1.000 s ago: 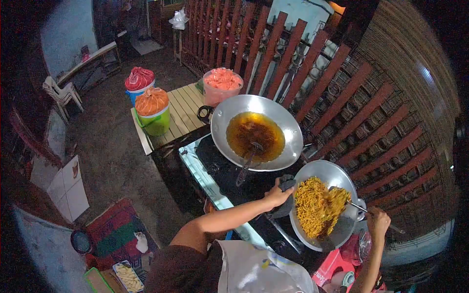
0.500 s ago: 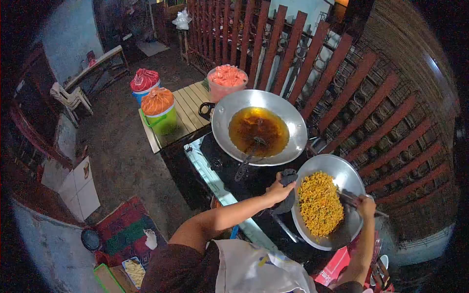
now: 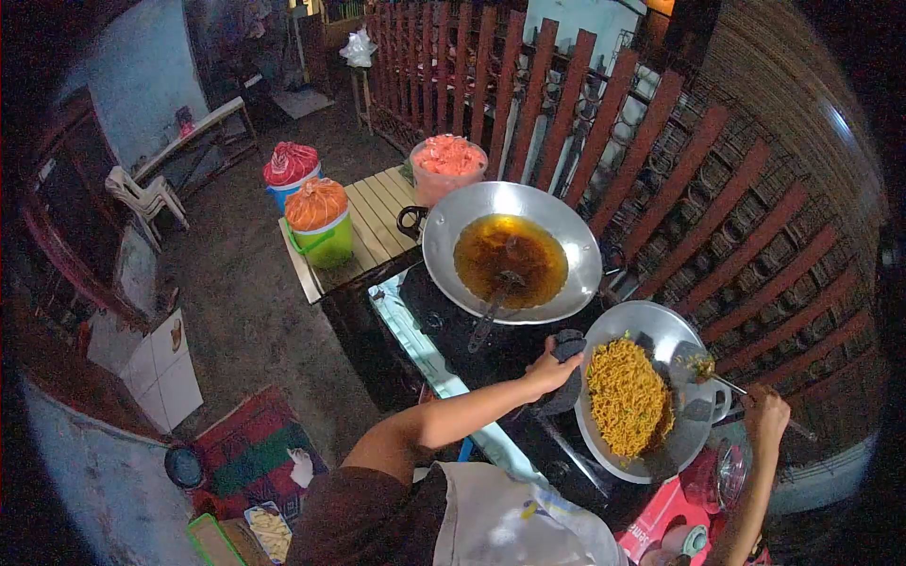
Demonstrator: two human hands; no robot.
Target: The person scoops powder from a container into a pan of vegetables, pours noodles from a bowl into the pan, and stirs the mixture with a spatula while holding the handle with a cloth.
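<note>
My left hand (image 3: pixel 549 368) is closed round a dark cloth (image 3: pixel 563 391) pressed against the near left rim of a metal wok (image 3: pixel 684 415). Inside that wok lies a heap of yellow-brown noodles (image 3: pixel 628 401). My right hand (image 3: pixel 766 415) grips the handle of a spatula (image 3: pixel 731 385), just beyond the wok's right rim. A few noodle bits cling to the spatula's head, which is over the right side of the wok. Farther away, a larger wok (image 3: pixel 583 259) holds amber oil (image 3: pixel 510 255), with a dark skimmer (image 3: pixel 491 316) resting in it.
A slatted table (image 3: pixel 373 212) carries a green bucket (image 3: pixel 327 247) and a tub of pink-orange pieces (image 3: pixel 447 170). Behind the stove (image 3: pixel 439 307) runs a brown slatted fence (image 3: pixel 642 141). Beside the near wok sit a red package (image 3: pixel 661 519) and a glass jar (image 3: pixel 727 472).
My right hand has moved right and outward, lifting the spatula from the noodles toward the wok's right rim. My left hand keeps its hold on the cloth. The camera view has shifted slightly.
</note>
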